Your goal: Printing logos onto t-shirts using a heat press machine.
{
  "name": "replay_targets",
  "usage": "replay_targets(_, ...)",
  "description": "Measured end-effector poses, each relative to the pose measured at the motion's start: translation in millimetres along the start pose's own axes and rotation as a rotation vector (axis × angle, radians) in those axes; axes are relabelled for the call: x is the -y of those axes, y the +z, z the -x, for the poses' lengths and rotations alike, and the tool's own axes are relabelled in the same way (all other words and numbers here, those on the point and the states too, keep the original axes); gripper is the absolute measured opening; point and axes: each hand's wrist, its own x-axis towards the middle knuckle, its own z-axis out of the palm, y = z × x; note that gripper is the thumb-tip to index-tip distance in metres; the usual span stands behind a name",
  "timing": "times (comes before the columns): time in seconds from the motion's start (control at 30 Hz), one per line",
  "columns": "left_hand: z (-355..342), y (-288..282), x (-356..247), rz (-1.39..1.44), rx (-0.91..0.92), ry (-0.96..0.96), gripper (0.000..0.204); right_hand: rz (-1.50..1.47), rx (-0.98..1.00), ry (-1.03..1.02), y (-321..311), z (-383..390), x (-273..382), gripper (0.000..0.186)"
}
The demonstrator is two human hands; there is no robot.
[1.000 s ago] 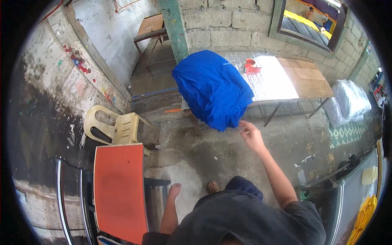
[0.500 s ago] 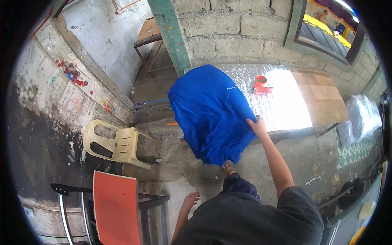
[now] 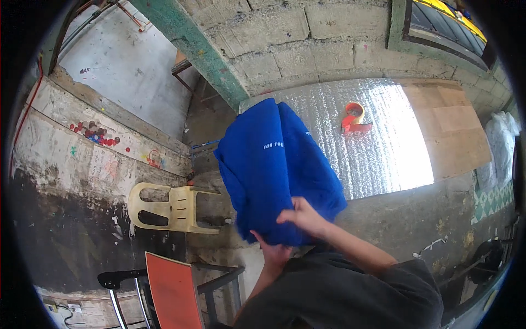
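Observation:
A large piece of blue cloth (image 3: 255, 170) with small white print hangs in front of me, folded over on itself along a lengthwise crease. Its upper part overlaps the near left corner of a table covered with silver foil sheet (image 3: 339, 175). At the cloth's lower edge, my left hand (image 3: 274, 253) is closed on the fabric with the thumb on top. My right hand (image 3: 306, 220) is closed on the cloth a little higher and to the right, its fingers curled and slightly blurred. The fabric hides part of both hands' fingers.
On the foil sits a red tape dispenser (image 3: 356, 127) with a tape roll. Brown board (image 3: 446, 123) covers the table's right end. To the left stand a cream plastic chair (image 3: 178, 208) and an orange-red chair (image 3: 174, 288). Clear plastic wrapping (image 3: 497, 153) lies at far right.
My left hand has come up from my side to the cloth. My right hand has moved left and down, folding the cloth's side over. The view has shifted.

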Motion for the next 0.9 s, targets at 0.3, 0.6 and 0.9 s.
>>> replay_targets(0.3, 41.0, -5.4, -67.4, -0.262, -0.392, 0.265, 0.048, 0.107, 0.435, 0.381, -22.1, -2.2, -27.6, 0.044)
replay_targets(0.6, 66.1, 71.1, -129.6, -0.351, -0.707, 0.404, 0.059, -0.550, 0.030, 0.193, -47.7, -135.8, -6.3, 0.042)
replay_targets(0.9, 36.7, 197.8, -250.3, -0.571, -0.418, 0.916, 0.059, -0.439, 0.118, -0.394, 32.6, -198.8, 174.3, 0.016)
